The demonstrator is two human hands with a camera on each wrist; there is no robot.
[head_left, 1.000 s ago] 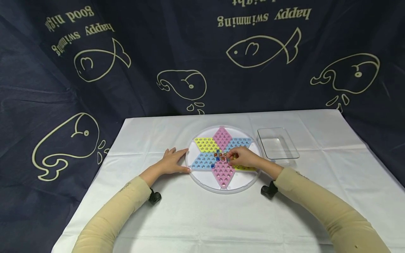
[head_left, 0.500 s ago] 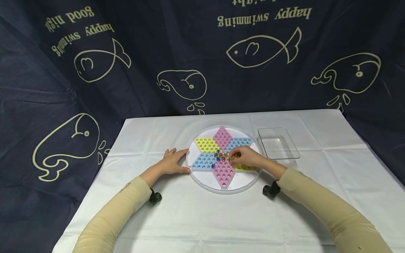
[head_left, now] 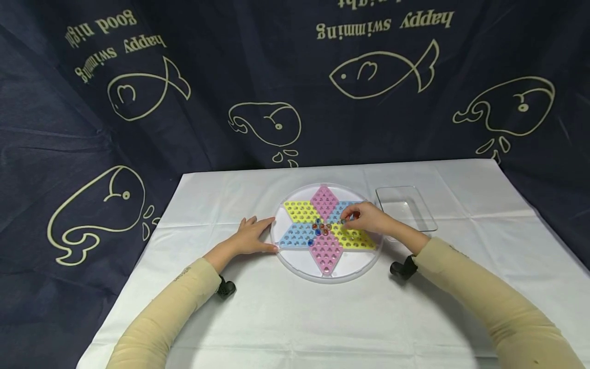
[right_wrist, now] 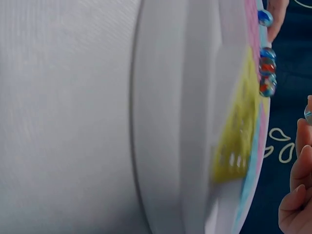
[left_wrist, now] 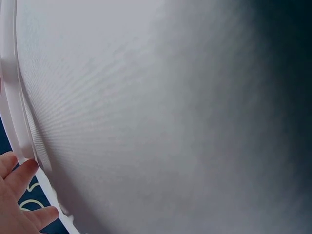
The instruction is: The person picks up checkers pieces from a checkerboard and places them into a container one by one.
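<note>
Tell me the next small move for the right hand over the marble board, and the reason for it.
Probably carry the right hand sideways to the clear tray and let go there. Its fingertips pinch a marble lifted above the star board, the tray stands just beside the board's right rim, and more marbles remain clustered at the centre. The left hand rests flat against the board's left rim, steadying it.

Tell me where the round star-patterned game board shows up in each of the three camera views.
Head: the game board lies mid-table, between the left hand and right hand.
Left wrist: only its white rim shows, curving down the left edge above the fingertips.
Right wrist: the board stands edge-on, filling the middle.
Shared landmark: the white rim; the marbles also show in the head view.
</note>
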